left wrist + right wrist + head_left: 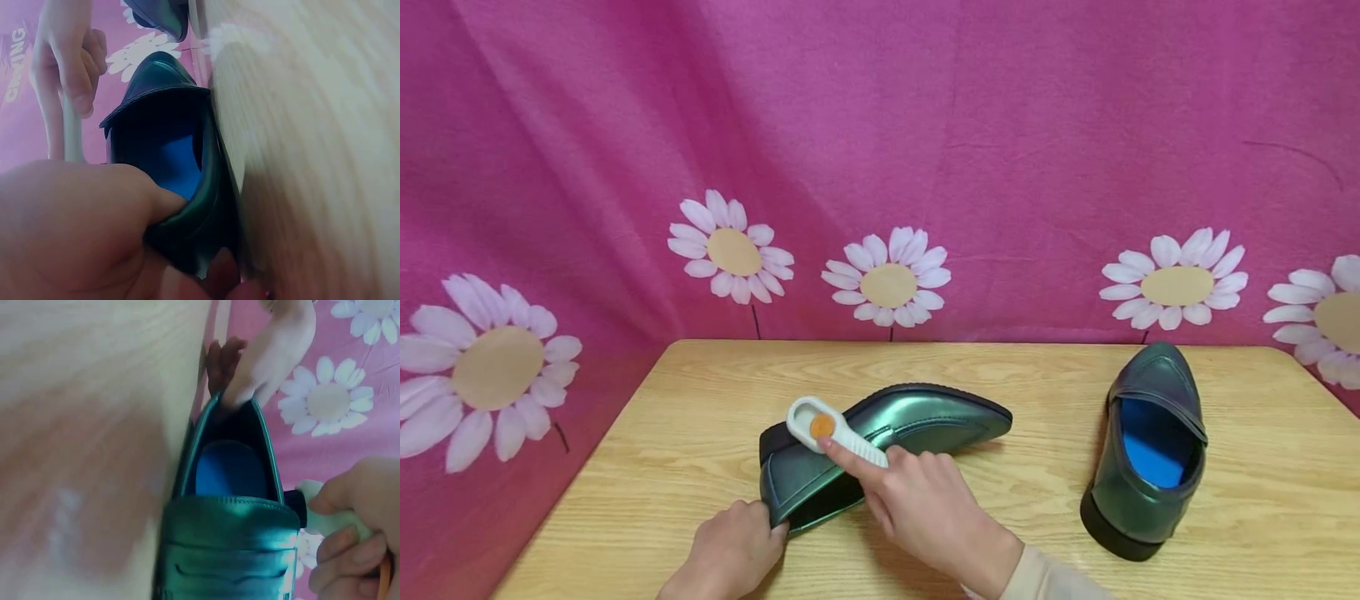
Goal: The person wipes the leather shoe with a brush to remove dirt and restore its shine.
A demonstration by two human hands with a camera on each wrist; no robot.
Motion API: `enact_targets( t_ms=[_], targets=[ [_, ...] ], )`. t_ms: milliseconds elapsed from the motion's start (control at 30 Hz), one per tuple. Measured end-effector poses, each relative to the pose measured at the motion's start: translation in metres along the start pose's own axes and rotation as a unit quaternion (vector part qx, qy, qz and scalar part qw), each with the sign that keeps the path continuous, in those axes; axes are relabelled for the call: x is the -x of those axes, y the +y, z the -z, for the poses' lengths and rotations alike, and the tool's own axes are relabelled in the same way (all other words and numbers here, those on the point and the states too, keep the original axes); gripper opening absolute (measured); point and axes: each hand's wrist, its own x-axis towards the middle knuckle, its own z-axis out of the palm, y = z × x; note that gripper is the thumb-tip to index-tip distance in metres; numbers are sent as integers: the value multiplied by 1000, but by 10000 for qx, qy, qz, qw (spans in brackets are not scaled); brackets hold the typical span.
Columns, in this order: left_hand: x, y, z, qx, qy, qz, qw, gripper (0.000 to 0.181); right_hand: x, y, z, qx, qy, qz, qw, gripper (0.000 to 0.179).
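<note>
A metallic green loafer [932,414] lies tipped on its side on the wooden table, toe to the right, its black sole facing away. My left hand [730,550] grips the back of its opening, thumb inside over the blue insole [178,165], other fingers outside. Above the shoe's side, my right hand [932,508] holds a white tool [859,443] with an oval head and ribbed handle. The index fingertip rests on its round orange disc [822,427]. What lies under the tool's head is hidden, so its kind is unclear.
A matching green loafer [1150,508] with a blue insole stands upright at the right, toe pointing away. The wooden table [1037,500] ends at a pink cloth [1022,150] printed with white daisies, which hangs behind and along the left.
</note>
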Motion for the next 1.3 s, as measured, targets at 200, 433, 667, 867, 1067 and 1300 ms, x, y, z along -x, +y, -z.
enact_targets(
  t_ms=[200, 433, 667, 867, 1067, 1300],
  targets=[
    [5, -3, 1, 111, 490, -262, 9984, 23, 6, -10, 3, -879, -559, 731, 9919, 61],
    [2, 0, 4, 83, 243, -186, 9995, 28, 3, -2, 8, -235, -78, 432, 9988, 58],
    [0, 1, 4, -44, -25, -57, 10000, 32, 2, 8, 5, -43, 309, -26, 9995, 58],
    [7, -3, 2, 193, 522, -253, 9981, 19, 8, -12, 0, -1176, -744, 734, 9875, 60],
    [3, -1, 5, 141, 75, -111, 9998, 26, 4, -3, 0, -547, -346, 441, 9969, 60],
    [-1, -1, 4, 75, -323, -7, 9994, 33, 3, 12, 1, -56, 404, -87, 9991, 61]
  ],
)
